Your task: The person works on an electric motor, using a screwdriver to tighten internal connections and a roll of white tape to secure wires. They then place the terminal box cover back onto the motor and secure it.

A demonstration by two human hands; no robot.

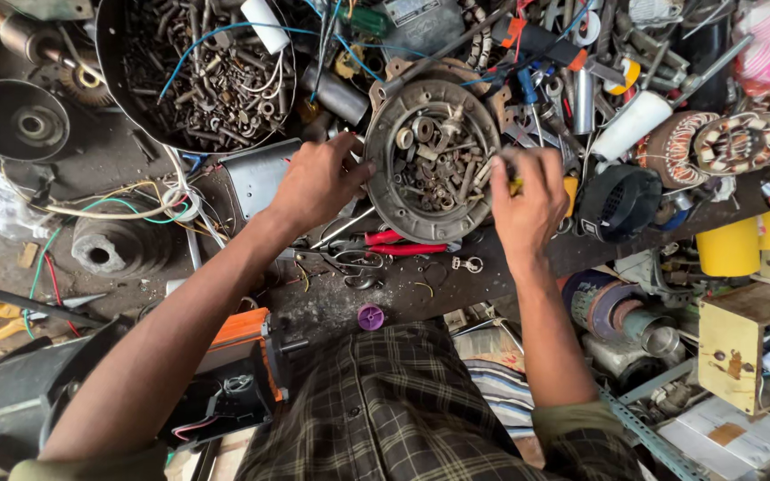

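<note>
A round metal dish (pixel 383 191) full of nuts, bolts and small metal parts sits on the cluttered workbench. My left hand (pixel 318 183) rests at the dish's left rim with its fingers curled against it; I cannot tell whether it grips anything. My right hand (pixel 529 198) is closed at the right rim, around a small tool with a yellow handle (pixel 515 185), and its fingers reach toward the parts in the dish.
A large black bowl (pixel 113 85) of screws and wires sits at the back left. Red-handled pliers (pixel 403 242) and scissors (pixel 354 263) lie just in front of the dish. Motor windings (pixel 737 142), a yellow cylinder (pixel 728 249) and a purple cap (pixel 370 316) lie around.
</note>
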